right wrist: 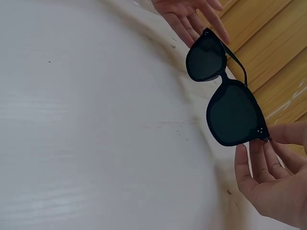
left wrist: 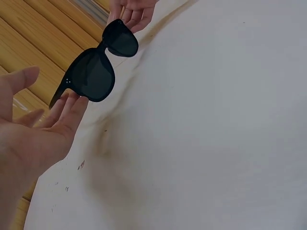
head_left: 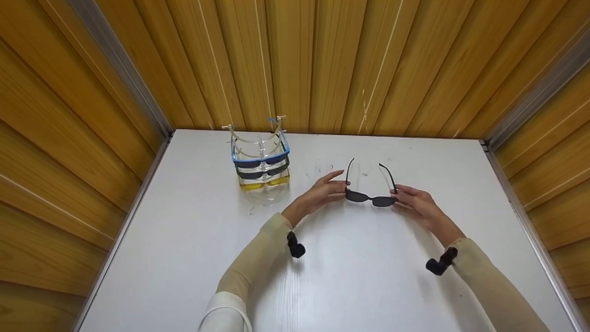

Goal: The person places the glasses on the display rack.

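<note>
A pair of black sunglasses (head_left: 382, 201) with dark lenses is held up between both hands, temples unfolded and pointing toward the back wall. My left hand (head_left: 320, 191) supports the left hinge corner on its fingertips; in the left wrist view its thumb (left wrist: 24, 80) stands apart from the frame. At the other corner, my right hand (head_left: 421, 205) pinches the hinge between thumb and fingers, as the right wrist view shows around the lens (right wrist: 233, 115). The sunglasses' shadow side and both palms face the lenses from the two ends.
Left of the hands stands a clear display rack (head_left: 262, 146) with several glasses stacked on it: blue-framed sunglasses (head_left: 247, 163), black ones (head_left: 250, 175) and a yellow pair (head_left: 251, 186). The white table (head_left: 350, 286) is bounded by wood-patterned walls (head_left: 295, 64) at the back and sides.
</note>
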Demonstrator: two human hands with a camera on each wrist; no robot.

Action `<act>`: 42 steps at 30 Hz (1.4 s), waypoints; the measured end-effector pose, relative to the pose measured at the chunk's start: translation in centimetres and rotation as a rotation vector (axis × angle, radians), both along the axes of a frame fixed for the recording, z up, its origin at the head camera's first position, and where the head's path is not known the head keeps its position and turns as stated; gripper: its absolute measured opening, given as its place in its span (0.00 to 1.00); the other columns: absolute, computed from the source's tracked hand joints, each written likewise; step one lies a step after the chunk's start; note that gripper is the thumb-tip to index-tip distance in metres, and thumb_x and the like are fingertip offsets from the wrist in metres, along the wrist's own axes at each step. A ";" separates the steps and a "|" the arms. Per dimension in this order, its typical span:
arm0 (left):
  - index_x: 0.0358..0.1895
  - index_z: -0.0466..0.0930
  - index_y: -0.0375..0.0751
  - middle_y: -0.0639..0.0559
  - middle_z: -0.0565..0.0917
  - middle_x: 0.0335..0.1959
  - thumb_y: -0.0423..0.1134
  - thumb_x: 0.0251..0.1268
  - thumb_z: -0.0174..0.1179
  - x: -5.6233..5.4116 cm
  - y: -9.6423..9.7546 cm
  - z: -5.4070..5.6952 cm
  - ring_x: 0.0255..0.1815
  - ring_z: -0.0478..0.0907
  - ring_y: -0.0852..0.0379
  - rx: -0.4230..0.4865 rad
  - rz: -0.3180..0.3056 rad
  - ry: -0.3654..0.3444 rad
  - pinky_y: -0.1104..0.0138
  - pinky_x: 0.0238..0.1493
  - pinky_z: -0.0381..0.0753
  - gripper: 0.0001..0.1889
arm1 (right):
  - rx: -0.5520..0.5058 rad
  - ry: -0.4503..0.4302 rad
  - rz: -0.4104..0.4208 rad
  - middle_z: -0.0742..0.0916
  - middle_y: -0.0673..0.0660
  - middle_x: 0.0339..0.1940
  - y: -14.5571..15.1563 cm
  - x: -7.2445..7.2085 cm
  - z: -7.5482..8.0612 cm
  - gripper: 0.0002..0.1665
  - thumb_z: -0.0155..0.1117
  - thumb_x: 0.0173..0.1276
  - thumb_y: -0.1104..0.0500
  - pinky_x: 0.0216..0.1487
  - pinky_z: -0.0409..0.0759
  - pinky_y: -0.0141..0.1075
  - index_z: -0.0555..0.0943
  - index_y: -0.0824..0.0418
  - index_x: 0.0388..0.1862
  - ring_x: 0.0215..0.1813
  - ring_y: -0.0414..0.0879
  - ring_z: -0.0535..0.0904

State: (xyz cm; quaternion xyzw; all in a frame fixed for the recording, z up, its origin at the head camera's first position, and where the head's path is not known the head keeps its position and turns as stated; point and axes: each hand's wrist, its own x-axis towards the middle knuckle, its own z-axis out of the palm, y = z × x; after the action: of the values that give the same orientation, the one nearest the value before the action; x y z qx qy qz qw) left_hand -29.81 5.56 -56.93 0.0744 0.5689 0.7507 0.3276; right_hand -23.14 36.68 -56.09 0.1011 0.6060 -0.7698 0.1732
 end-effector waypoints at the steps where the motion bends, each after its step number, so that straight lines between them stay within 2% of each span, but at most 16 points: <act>1: 0.82 0.55 0.45 0.37 0.74 0.72 0.32 0.76 0.55 0.2 -0.5 0.2 0.60 0.80 0.53 -0.010 -0.014 0.005 0.54 0.74 0.75 0.34 | 0.001 0.012 0.006 0.90 0.46 0.49 -0.2 0.1 -0.1 0.36 0.59 0.77 0.65 0.63 0.84 0.38 0.61 0.70 0.79 0.51 0.38 0.86; 2: 0.82 0.55 0.45 0.37 0.74 0.72 0.32 0.76 0.54 0.4 -1.0 0.4 0.59 0.80 0.53 -0.023 -0.031 0.010 0.53 0.74 0.74 0.34 | -0.007 0.022 0.028 0.90 0.47 0.49 -0.4 0.2 -0.4 0.33 0.60 0.76 0.65 0.62 0.84 0.38 0.65 0.69 0.77 0.51 0.38 0.87; 4: 0.82 0.55 0.45 0.36 0.74 0.72 0.31 0.77 0.53 0.8 -2.2 0.7 0.59 0.79 0.54 -0.040 -0.064 0.017 0.52 0.74 0.74 0.34 | -0.002 0.024 0.049 0.91 0.49 0.49 -1.0 0.5 -0.4 0.32 0.62 0.75 0.66 0.61 0.85 0.38 0.67 0.69 0.76 0.51 0.38 0.87; 8: 0.82 0.52 0.43 0.34 0.73 0.72 0.29 0.75 0.53 1.9 -4.5 1.2 0.62 0.77 0.52 -0.069 -0.116 0.019 0.48 0.73 0.74 0.35 | 0.032 -0.003 0.116 0.91 0.51 0.51 -2.5 1.2 0.3 0.37 0.64 0.73 0.66 0.60 0.85 0.36 0.63 0.71 0.78 0.52 0.38 0.87; 11: 0.82 0.51 0.42 0.33 0.73 0.72 0.29 0.75 0.53 2.7 -5.9 1.2 0.65 0.76 0.49 -0.084 -0.128 0.018 0.48 0.73 0.74 0.36 | 0.057 -0.015 0.146 0.90 0.52 0.52 -3.6 1.7 0.8 0.42 0.64 0.73 0.67 0.61 0.85 0.36 0.56 0.75 0.79 0.52 0.39 0.88; 18: 0.82 0.51 0.42 0.30 0.72 0.71 0.28 0.73 0.55 4.7 -8.5 0.3 0.54 0.82 0.55 -0.111 -0.116 0.006 0.47 0.69 0.78 0.37 | 0.068 -0.044 0.235 0.89 0.56 0.54 -5.5 3.1 0.0 0.43 0.66 0.71 0.67 0.60 0.85 0.39 0.57 0.71 0.80 0.52 0.42 0.88; 27: 0.82 0.52 0.41 0.27 0.72 0.70 0.28 0.72 0.56 6.2 -10.2 -0.4 0.50 0.84 0.56 -0.109 -0.067 0.018 0.49 0.64 0.82 0.38 | 0.020 -0.071 0.312 0.87 0.57 0.54 -6.8 4.1 -0.8 0.44 0.64 0.73 0.67 0.64 0.83 0.44 0.53 0.71 0.81 0.52 0.43 0.88; 37: 0.81 0.53 0.40 0.29 0.73 0.70 0.30 0.72 0.57 7.0 -11.3 -0.2 0.59 0.82 0.47 -0.148 -0.102 -0.001 0.50 0.66 0.81 0.37 | -0.026 -0.110 0.325 0.89 0.56 0.53 -7.5 4.4 -1.4 0.44 0.62 0.73 0.68 0.66 0.82 0.48 0.53 0.70 0.81 0.51 0.43 0.88; 42: 0.81 0.53 0.39 0.29 0.74 0.69 0.29 0.72 0.57 6.9 -11.5 -0.3 0.57 0.83 0.50 -0.145 -0.101 0.016 0.51 0.65 0.82 0.37 | -0.040 -0.117 0.329 0.89 0.56 0.52 -7.7 4.2 -1.4 0.44 0.62 0.73 0.68 0.66 0.82 0.48 0.52 0.70 0.82 0.51 0.43 0.88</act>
State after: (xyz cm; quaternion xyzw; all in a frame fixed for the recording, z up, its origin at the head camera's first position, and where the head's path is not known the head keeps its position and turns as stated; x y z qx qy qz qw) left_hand -22.90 -5.93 -57.20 0.0852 0.6198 0.6895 0.3649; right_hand -18.94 29.01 -57.47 0.0416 0.5878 -0.7357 0.3338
